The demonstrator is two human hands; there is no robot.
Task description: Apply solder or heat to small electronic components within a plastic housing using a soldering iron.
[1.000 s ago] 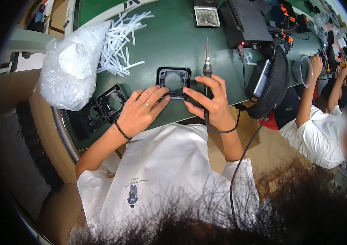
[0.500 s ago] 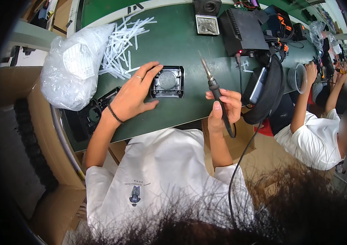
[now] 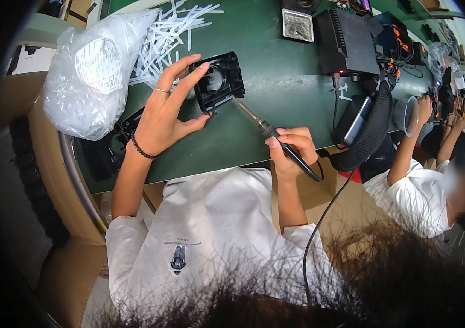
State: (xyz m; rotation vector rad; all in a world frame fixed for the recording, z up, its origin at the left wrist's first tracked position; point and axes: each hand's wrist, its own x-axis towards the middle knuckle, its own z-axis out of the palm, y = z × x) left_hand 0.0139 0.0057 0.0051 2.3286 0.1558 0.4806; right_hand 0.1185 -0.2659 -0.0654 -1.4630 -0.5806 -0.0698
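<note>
Watching from my end, I take the black frame (image 3: 234,75) as my clock centre; it sits tilted in the upper middle of my view, and I cannot tell whether any edge rests on the green table (image 3: 265,60). The left hand (image 3: 160,118), at 8 o'clock, pinches it by one side only, thumb at the lower corner and fingertips over the upper part. The right hand (image 3: 292,150), at 4 o'clock, has its fingers closed around the handle of the soldering iron (image 3: 268,130), whose tip meets or nearly meets the frame's lower edge. My chief worry is that one-sided pinch: pressure from the tip could twist the frame, so the iron skids and scars the housing. A slip toward 8 o'clock would bring hot metal to the left thumb. The cable (image 3: 322,170) looping at the handle's end might tug the aim off if it snagged. The white sticks (image 3: 175,35) at 10 o'clock and plastic bag (image 3: 93,82) at 9 could probably melt under a careless sweep, though they lie well apart from the tip.
</note>
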